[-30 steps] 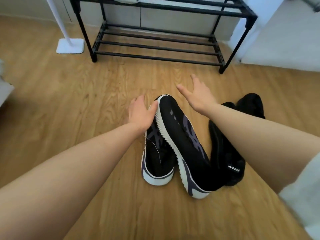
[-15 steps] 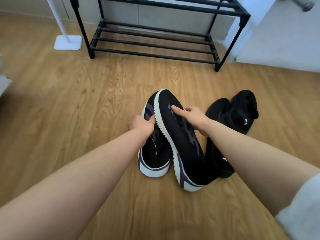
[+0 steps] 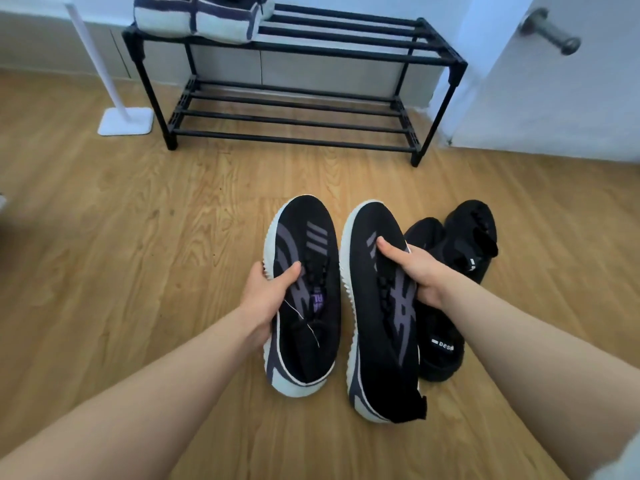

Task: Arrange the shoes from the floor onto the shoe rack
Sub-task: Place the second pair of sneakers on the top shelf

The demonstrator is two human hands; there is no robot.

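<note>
Two black sneakers with purple stripes and white soles are held side by side above the wooden floor, toes pointing at the rack. My left hand [image 3: 265, 292] grips the left sneaker [image 3: 304, 237] by its left side. My right hand [image 3: 415, 268] grips the right sneaker [image 3: 377, 337] across its right side. A pair of all-black shoes [image 3: 460, 251] lies on the floor just right of my right hand, partly hidden by my right forearm. The black two-tier shoe rack [image 3: 298, 98] stands ahead against the wall. A white and purple pair of shoes [image 3: 201, 19] sits on its top tier at the left.
A white pole on a flat white base [image 3: 126, 121] stands on the floor left of the rack. A white door with a metal handle [image 3: 550, 31] is at the right. The rack's lower tier holds nothing, and the right part of the top tier is bare.
Both hands closed on the two sneakers, separated them and lifted them side by side. The view tilted up, bringing the rack's top tier and the door handle into sight.
</note>
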